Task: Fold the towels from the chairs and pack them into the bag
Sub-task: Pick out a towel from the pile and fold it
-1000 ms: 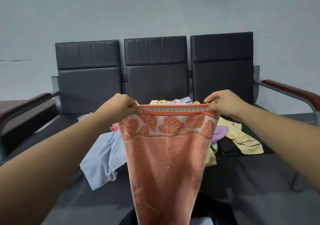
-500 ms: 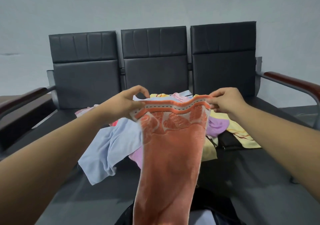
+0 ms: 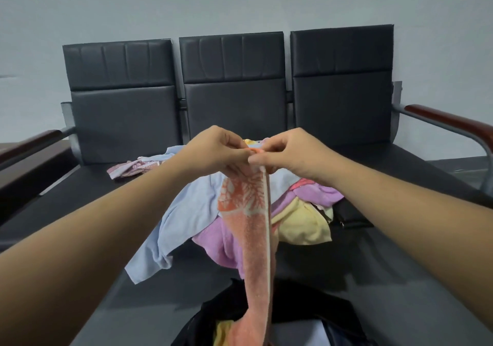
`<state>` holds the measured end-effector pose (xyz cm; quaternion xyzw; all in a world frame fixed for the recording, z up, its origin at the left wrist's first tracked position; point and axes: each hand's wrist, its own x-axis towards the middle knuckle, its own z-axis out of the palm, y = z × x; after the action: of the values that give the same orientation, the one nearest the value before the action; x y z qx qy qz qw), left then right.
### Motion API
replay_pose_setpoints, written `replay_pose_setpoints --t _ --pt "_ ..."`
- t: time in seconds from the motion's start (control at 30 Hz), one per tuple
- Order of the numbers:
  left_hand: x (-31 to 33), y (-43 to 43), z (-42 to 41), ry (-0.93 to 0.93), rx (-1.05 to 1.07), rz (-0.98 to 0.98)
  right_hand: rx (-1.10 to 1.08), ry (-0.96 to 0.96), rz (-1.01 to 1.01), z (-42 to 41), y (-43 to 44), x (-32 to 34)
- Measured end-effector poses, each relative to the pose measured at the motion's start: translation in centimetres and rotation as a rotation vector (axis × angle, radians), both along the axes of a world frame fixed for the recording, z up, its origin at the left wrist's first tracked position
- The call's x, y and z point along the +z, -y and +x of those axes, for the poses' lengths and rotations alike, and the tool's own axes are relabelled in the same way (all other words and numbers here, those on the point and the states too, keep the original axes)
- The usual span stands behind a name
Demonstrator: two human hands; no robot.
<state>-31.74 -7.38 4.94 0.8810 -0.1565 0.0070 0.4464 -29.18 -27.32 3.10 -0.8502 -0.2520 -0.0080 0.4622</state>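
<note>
1. Grey wall, black three-seat chair row [image 3: 232, 100]. The orange towel [image 3: 248, 228] hangs above the middle seat, top corners brought together and halved lengthwise. Its tail hangs down over the black bag [image 3: 293, 316].
2. Left hand [image 3: 213, 149] and right hand [image 3: 290, 156] meet, both sets of fingers curled and pinching the towel's top edge.
3. Something yellow [image 3: 222, 332] is in the bag, probably one towel already packed.
4. Unfolded on the seat: light-blue towel [image 3: 184, 212], purple towel [image 3: 221, 241], yellow towel [image 3: 301, 225], pink patterned towel [image 3: 130, 168]. Most of the job looks still ahead.
</note>
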Motion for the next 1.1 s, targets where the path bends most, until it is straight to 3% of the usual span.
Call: replay_pose_setpoints --t 0.13,0.3,0.4,0.63,0.8,0.93,0.97,1.1 --pt "-0.2 0.0 0.3 0.015 0.017 0.045 -0.060 0.121 -0.098 0.1 0.0 -0.5" --pt "-0.6 -2.1 1.2 -0.042 -0.001 0.392 -0.126 -0.052 0.190 0.5 1.1 -0.4" --pt "-1.2 -3.6 1.3 -0.055 0.041 0.475 -0.153 -0.169 0.384 0.7 2.2 -0.2" --pt "-0.1 -4.1 1.4 0.169 0.066 0.717 -0.289 -0.304 0.564 0.9 2.9 -0.3" --pt "1.6 -3.2 1.4 0.394 0.281 0.352 -0.370 -0.242 0.661 1.1 3.0 1.1" --pt "4.2 -1.9 0.4 0.353 0.129 -0.353 -0.207 -0.224 0.951 1.2 3.5 4.9" --pt "4.8 -1.9 0.2 0.348 0.091 -0.418 -0.159 -0.237 0.966 1.2 3.7 5.7" --pt "5.3 -2.6 0.5 0.379 0.178 -0.077 -0.284 -0.213 0.619 0.7 3.9 5.7"
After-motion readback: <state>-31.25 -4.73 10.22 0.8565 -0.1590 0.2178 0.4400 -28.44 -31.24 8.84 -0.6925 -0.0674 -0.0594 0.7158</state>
